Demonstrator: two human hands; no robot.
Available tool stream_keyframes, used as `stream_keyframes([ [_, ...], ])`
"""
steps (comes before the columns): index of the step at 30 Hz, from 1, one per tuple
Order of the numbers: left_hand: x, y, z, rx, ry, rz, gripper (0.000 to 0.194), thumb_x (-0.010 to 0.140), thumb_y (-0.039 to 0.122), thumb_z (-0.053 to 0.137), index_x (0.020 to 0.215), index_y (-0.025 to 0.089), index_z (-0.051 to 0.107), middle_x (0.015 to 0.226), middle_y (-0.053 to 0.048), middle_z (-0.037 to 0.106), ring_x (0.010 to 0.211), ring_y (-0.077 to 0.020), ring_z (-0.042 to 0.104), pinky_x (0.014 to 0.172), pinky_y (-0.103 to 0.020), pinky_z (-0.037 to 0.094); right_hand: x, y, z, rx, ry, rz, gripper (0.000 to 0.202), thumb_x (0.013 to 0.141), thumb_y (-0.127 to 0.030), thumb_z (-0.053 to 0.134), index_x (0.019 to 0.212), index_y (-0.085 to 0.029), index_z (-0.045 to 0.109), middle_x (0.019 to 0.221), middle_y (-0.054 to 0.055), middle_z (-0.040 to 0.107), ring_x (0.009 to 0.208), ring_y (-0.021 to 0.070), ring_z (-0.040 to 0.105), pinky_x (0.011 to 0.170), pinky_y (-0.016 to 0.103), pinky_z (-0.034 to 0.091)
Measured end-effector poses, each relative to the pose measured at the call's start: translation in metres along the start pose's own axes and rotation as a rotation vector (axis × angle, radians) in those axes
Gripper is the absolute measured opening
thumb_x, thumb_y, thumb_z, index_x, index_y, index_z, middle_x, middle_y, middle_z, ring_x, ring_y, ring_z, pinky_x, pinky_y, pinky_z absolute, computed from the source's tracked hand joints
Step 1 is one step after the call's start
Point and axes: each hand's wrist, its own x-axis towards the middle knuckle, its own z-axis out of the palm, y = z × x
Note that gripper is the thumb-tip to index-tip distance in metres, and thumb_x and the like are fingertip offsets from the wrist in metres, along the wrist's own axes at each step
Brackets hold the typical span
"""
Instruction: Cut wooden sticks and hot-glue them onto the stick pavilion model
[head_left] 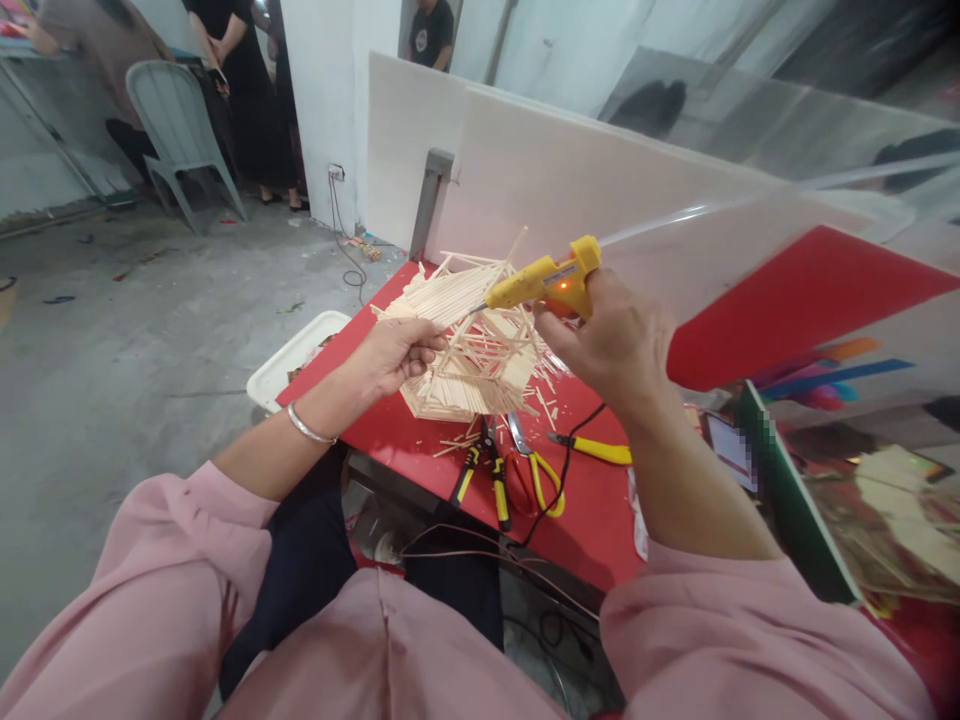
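Note:
A structure of thin pale wooden sticks (pixel 480 370) stands on the red table (pixel 585 540). My right hand (pixel 619 335) is wrapped round a yellow glue gun (pixel 544 280) with an orange light lit on it. The gun's metal nozzle points left and down at the upper part of the structure. At the structure's left side, my left hand (pixel 401 355) has its fingers curled together beside the sticks, close to the nozzle. Whatever its fingertips hold is too small to make out.
Pliers (pixel 491 475), red-and-yellow scissors (pixel 536 480), a yellow-handled cutter (pixel 600 450) and stick scraps lie near the table's front. A black cable crosses there. White boards (pixel 600 190) lean behind. A white tray (pixel 262 375) is at left. People and a chair (pixel 169 120) are farther back.

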Motion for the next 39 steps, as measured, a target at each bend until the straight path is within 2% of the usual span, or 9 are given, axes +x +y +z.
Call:
stream_keyframes([
  [8,0.0019,0.0019,-0.0019,-0.025,0.002,-0.025,0.013,0.078,0.006,0.063,0.067,0.011,0.066,0.057,-0.006,0.065,0.039,-0.0040,0.049,0.036,-0.016,0.030,0.0000,0.0040,0.0030,0.013,0.040,-0.036,0.048,0.084,-0.052,0.054,0.117,-0.018,0.063,0.089,0.014,0.067,0.071,0.0256,0.057,0.059,0.036,0.033],
  [15,0.0046,0.0030,-0.0049,-0.066,-0.001,-0.067,0.019,0.083,0.019,0.065,0.065,0.013,0.062,0.057,-0.007,0.066,0.038,-0.0050,0.048,0.036,-0.017,0.032,-0.0005,0.0033,0.0022,0.014,0.030,-0.032,0.048,0.084,-0.051,0.054,0.117,-0.017,0.063,0.090,0.016,0.067,0.072,0.0261,0.057,0.059,0.037,0.034],
  [24,-0.0013,0.0016,-0.0017,-0.001,-0.032,-0.008,0.014,0.076,0.002,0.065,0.065,0.010,0.065,0.058,-0.004,0.065,0.039,-0.0021,0.048,0.035,-0.014,0.028,-0.0011,0.0018,0.0005,-0.005,0.028,-0.023,0.046,0.084,-0.051,0.053,0.113,-0.017,0.064,0.088,0.014,0.067,0.071,0.0254,0.057,0.059,0.036,0.033],
  [30,0.0018,-0.0014,-0.0040,-0.003,-0.026,0.000,0.014,0.081,0.005,0.063,0.068,0.008,0.066,0.059,-0.004,0.066,0.040,-0.0019,0.050,0.036,-0.013,0.030,-0.0009,-0.0001,0.0006,-0.011,0.039,-0.015,0.047,0.084,-0.050,0.054,0.116,-0.017,0.063,0.092,0.014,0.068,0.070,0.0236,0.057,0.058,0.034,0.031],
  [39,0.0014,-0.0021,-0.0041,0.045,-0.030,0.002,0.013,0.082,0.009,0.064,0.069,0.010,0.066,0.063,-0.005,0.069,0.042,-0.0031,0.053,0.036,-0.015,0.030,-0.0007,-0.0001,0.0034,-0.015,0.036,-0.015,0.046,0.084,-0.049,0.054,0.116,-0.017,0.062,0.093,0.014,0.068,0.073,0.0246,0.059,0.059,0.034,0.030],
])
